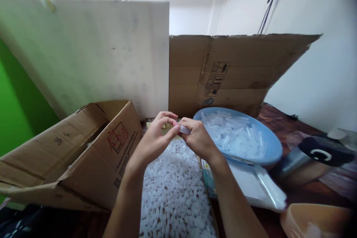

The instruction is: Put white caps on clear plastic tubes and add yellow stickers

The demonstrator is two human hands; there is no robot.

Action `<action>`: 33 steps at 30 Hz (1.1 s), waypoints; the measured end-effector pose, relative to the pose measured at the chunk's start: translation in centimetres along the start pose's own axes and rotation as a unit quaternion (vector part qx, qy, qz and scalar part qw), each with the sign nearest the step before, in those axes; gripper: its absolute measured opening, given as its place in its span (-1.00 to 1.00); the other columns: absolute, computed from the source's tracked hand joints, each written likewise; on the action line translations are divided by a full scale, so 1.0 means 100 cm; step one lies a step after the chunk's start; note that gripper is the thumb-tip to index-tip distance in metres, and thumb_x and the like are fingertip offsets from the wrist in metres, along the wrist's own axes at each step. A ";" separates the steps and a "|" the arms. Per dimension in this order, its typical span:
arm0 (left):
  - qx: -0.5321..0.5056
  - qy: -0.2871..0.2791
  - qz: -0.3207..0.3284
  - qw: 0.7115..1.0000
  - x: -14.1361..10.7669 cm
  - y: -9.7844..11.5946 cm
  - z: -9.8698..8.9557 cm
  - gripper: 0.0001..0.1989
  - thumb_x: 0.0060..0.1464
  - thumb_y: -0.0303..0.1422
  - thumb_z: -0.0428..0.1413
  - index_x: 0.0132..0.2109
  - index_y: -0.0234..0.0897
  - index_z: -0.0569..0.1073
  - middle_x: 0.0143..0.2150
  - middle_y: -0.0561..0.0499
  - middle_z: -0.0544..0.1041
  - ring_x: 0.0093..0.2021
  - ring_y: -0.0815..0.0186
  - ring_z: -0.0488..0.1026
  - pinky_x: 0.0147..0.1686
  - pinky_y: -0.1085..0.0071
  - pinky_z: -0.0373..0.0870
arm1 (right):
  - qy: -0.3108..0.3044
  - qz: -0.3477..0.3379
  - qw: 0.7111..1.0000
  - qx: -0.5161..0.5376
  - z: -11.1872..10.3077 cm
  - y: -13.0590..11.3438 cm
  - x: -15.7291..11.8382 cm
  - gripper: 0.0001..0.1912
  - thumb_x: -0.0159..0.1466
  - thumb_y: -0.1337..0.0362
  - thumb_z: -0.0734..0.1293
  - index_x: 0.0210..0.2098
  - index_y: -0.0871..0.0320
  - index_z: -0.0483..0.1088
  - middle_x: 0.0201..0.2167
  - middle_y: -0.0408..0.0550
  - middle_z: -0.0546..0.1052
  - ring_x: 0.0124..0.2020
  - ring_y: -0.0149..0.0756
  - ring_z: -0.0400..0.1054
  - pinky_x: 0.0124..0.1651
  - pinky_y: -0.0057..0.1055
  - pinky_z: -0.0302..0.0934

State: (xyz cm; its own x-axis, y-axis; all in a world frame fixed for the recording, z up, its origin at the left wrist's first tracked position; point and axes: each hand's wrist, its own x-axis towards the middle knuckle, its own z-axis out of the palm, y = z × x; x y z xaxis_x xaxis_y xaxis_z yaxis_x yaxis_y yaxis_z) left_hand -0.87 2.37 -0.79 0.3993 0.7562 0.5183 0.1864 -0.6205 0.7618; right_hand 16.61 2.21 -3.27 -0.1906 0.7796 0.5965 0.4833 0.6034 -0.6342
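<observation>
Over a pile of small whitish plastic pieces [173,186], my two hands meet at the fingertips. My right hand [198,139] is closed around a short translucent plastic tube [184,130], whose left end points toward the other hand. My left hand [157,139] has its thumb and forefinger pinched together at that end, the fingers curved in a loop. Whatever lies between the left fingertips is too small to make out. To the right, a blue basin [275,150] holds many clear plastic tubes [237,132].
An open cardboard box [103,156] stands at left. Behind are a white board [111,52] and a cardboard sheet [237,63]. White packets [245,184] lie under the basin. A dark-lidded tumbler [301,163] and an orange container [318,215] are at right.
</observation>
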 end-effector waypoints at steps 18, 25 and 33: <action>0.066 0.069 0.065 0.993 0.003 0.003 0.011 -0.92 0.25 -0.46 0.16 -0.12 -0.22 0.45 0.04 -0.09 0.47 0.13 0.22 0.43 0.20 0.18 0.34 | 0.021 0.014 1.000 0.002 -0.001 -0.003 0.000 -0.85 0.28 0.42 0.34 -0.38 0.15 0.53 -0.37 -0.11 0.51 -0.33 -0.31 0.36 -0.23 -0.39 0.14; 0.148 0.123 0.225 0.955 0.004 0.001 0.013 -0.83 0.31 -0.46 0.13 -0.01 -0.16 0.52 0.05 -0.09 0.49 0.13 0.22 0.43 0.17 0.15 0.42 | 0.049 0.092 0.988 0.115 -0.003 -0.007 0.000 -0.77 0.28 0.20 0.39 -0.46 0.16 0.41 -0.47 -0.16 0.40 -0.41 -0.34 0.25 -0.34 -0.41 0.11; 0.233 0.108 0.269 0.928 0.003 -0.001 0.015 -0.75 0.29 -0.45 0.15 0.05 -0.06 0.55 0.05 -0.04 0.56 0.18 0.15 0.40 0.19 0.05 0.40 | 0.074 0.083 0.982 0.155 -0.004 -0.009 0.001 -0.87 0.23 0.26 0.36 -0.38 0.18 0.52 -0.44 -0.13 0.50 -0.36 -0.31 0.32 -0.29 -0.43 0.18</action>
State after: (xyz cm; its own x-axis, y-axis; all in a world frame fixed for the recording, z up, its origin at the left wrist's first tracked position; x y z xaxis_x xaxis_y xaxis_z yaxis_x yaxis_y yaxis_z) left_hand 0.61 2.41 -1.32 0.3668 0.3029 0.8796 0.4008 -0.9047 0.1445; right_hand 16.53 1.69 -2.42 0.0067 0.8521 0.5233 0.2095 0.5105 -0.8340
